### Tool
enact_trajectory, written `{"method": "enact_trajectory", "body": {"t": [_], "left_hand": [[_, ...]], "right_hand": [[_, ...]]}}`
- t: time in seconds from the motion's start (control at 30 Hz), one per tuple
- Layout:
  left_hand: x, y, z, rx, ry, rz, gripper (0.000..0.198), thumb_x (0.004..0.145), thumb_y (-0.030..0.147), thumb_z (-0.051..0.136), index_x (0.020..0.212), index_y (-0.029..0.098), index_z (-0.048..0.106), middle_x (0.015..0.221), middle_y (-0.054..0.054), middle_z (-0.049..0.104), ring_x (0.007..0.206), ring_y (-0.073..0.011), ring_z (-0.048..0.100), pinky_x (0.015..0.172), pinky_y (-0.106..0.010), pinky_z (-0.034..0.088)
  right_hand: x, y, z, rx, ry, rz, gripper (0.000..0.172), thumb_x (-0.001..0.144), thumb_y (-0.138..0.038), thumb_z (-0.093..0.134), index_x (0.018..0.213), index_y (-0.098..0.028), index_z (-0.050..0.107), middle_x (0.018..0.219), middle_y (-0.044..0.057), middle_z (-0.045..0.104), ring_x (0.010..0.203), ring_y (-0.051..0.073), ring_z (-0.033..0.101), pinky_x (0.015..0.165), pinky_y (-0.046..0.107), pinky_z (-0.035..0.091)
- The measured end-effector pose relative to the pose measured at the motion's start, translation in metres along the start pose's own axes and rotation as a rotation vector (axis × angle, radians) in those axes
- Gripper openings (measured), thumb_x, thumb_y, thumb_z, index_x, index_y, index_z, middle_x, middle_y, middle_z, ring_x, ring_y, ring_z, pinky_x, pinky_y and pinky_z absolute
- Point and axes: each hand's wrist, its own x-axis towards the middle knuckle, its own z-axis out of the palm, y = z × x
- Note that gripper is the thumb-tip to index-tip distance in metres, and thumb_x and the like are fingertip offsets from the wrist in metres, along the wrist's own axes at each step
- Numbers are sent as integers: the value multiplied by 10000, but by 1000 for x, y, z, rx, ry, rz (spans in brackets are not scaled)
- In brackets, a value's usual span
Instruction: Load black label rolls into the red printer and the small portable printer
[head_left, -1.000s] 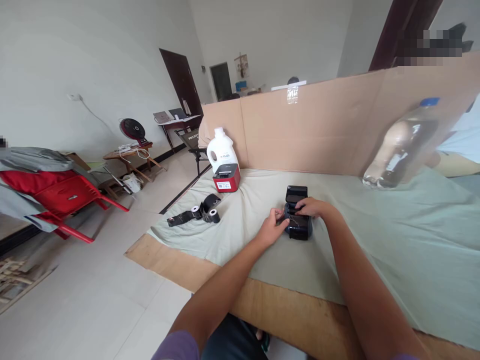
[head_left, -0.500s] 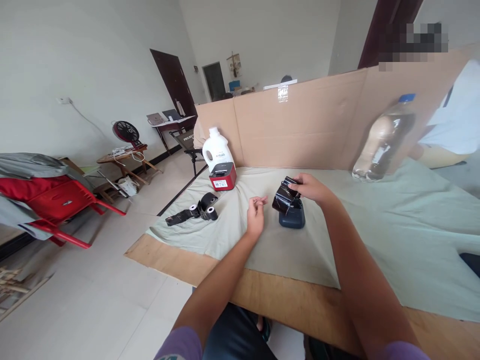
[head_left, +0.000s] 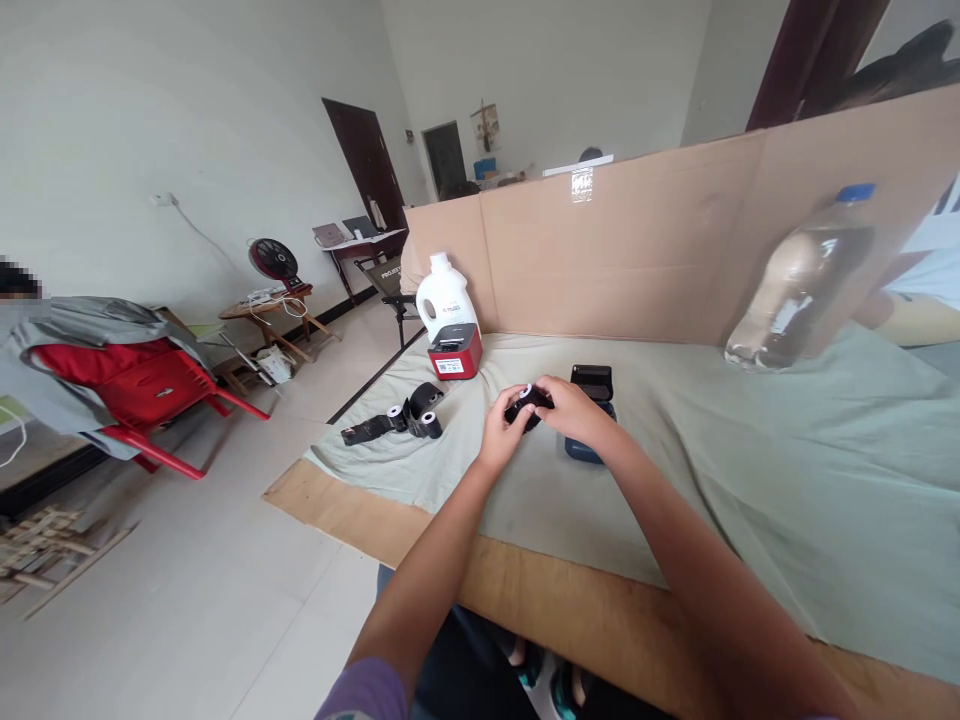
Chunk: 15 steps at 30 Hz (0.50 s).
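Observation:
A black paper roll with a white core is held between my two hands, its core end facing up. My left hand is closed around its left side. My right hand grips the right side, with its fingertips on the black paper. Just right of the roll and partly behind my right wrist sits a small dark blue printer-like device, its lid raised. Further left, several black paper rolls lie on the cloth with some of their paper unwound.
A red and black box-like device stands before a white jug. A large clear bottle with a blue cap leans at the right against a cardboard partition. Pale cloth covers the wooden table.
My right hand has brought the black roll left, away from above the blue device, whose raised lid now shows. My left hand has closed on the roll too. The view has shifted slightly.

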Motion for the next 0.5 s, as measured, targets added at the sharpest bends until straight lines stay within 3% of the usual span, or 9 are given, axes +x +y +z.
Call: {"method": "enact_trajectory", "body": {"t": [0.1,0.17,0.27,0.33,0.43,0.5], "left_hand": [[0,-5,-1,56,-1,-10,335,895,398,671,1183,229,647,1123,-77,700,1066,-242,641,965,-368,478],[2,-8,-2,-1,-18,-28,331,902,400,657,1181,223,638,988,-51,694,950,-208,642,904,-337,481],[7,-15,-3,-141,-28,-62,331,901,404,645,1162,204,614,737,24,570,715,-140,554,758,-278,459],[11,-21,-4,-214,32,-92,317,885,396,657,1123,193,604,684,48,495,660,-123,493,714,-261,436],[14,-31,-4,-276,142,-160,264,878,350,661,1070,186,585,731,30,529,707,-130,519,759,-269,449],[16,-39,-3,-260,187,-234,219,873,313,665,1034,188,584,800,6,590,766,-144,565,802,-286,465]], "right_hand": [[1,4,-2,-37,7,-70,84,781,-152,595,839,-196,552,898,55,625,811,187,577,692,280,390],[3,8,-2,54,-75,-63,76,760,-190,610,798,-198,545,794,18,601,732,174,554,646,279,366],[3,11,-3,379,-280,55,115,739,-259,642,795,-186,574,737,-4,589,705,161,549,635,277,372],[0,8,-4,644,-368,136,187,738,-311,668,859,-180,614,789,12,616,746,165,565,639,277,391],[2,-7,-6,899,-336,204,332,726,-340,711,1022,-205,648,903,41,658,804,180,587,653,291,430],[14,-24,-4,894,-243,213,423,722,-324,725,1127,-234,640,891,37,672,757,175,587,660,306,447]]}}
